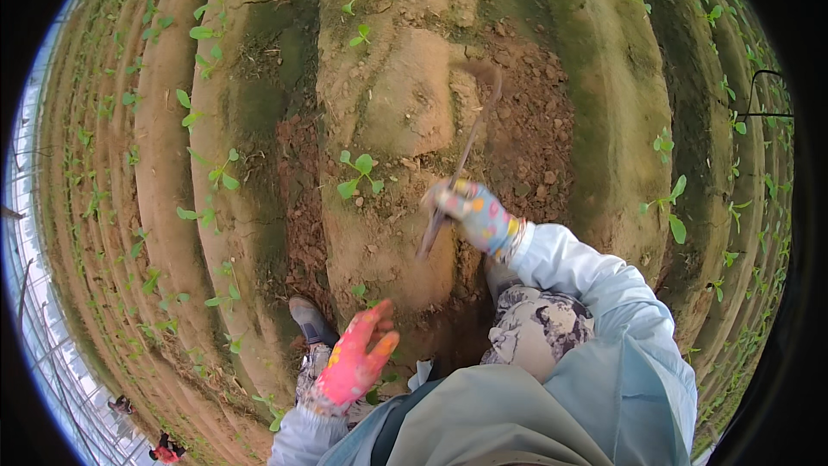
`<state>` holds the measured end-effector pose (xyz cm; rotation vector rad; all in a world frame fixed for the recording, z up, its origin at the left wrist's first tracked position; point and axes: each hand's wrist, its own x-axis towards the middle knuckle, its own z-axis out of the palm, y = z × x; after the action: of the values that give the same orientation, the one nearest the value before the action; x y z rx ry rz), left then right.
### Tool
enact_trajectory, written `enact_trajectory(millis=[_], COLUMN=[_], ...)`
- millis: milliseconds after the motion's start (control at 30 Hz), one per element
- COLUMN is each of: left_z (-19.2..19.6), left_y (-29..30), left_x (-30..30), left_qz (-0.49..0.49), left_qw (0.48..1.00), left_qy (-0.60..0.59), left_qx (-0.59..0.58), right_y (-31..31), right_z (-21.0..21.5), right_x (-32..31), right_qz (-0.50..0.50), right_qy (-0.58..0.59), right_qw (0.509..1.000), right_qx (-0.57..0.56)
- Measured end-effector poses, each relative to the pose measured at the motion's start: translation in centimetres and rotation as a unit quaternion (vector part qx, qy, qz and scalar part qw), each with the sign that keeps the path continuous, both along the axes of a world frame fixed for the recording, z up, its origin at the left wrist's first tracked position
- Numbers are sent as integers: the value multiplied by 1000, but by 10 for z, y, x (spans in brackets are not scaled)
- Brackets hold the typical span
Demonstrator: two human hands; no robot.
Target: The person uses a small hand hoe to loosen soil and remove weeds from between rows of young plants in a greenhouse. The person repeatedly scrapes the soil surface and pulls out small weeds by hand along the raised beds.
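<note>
My right hand [473,211], in a pale blue patterned glove, is closed round the wooden handle of a small hoe [471,140]. The tool slants up and away from me; its head, smeared by motion, is over the soil of the raised bed [405,112]. My left hand [355,361], in a pink patterned glove, hangs near my left knee with fingers apart and nothing in it. A leafy green seedling [360,174] grows in the bed to the left of the hoe. Another small seedling [359,292] stands just beyond my left hand.
Loose, broken soil [530,121] fills the furrow right of the bed, and more lies in the left furrow [299,198]. Seedling rows run along both sides. My left shoe [312,319] stands in the left furrow. A person in red [166,450] is far off at lower left.
</note>
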<state>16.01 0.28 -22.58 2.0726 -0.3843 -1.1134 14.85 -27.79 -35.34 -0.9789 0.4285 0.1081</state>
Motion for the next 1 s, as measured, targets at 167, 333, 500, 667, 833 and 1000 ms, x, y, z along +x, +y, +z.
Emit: enact_trajectory(millis=[167,333,500,667,833,1000], left_z=[-35,-25,-19,-59,-128,-170], left_y=[-56,-98,-45,22,33,12], left_x=[15,23,95,199,252,317], left_qz=[-46,167,198,318,163,205], left_qw=[997,961,949,923,931,886], left_qy=[-20,87,-189,-185,-304,-410], left_qx=[-54,-203,-155,-113,121,68], right_y=[19,6,-22,-31,-18,-6], right_z=[28,59,62,8,-44,-93], right_x=[-9,16,2,-52,-148,-182], right_qz=[160,199,142,154,323,266], right_qy=[-67,-152,-87,65,257,300], right_qw=[984,954,985,978,908,916], right_qx=[-31,-167,-48,-123,-74,32])
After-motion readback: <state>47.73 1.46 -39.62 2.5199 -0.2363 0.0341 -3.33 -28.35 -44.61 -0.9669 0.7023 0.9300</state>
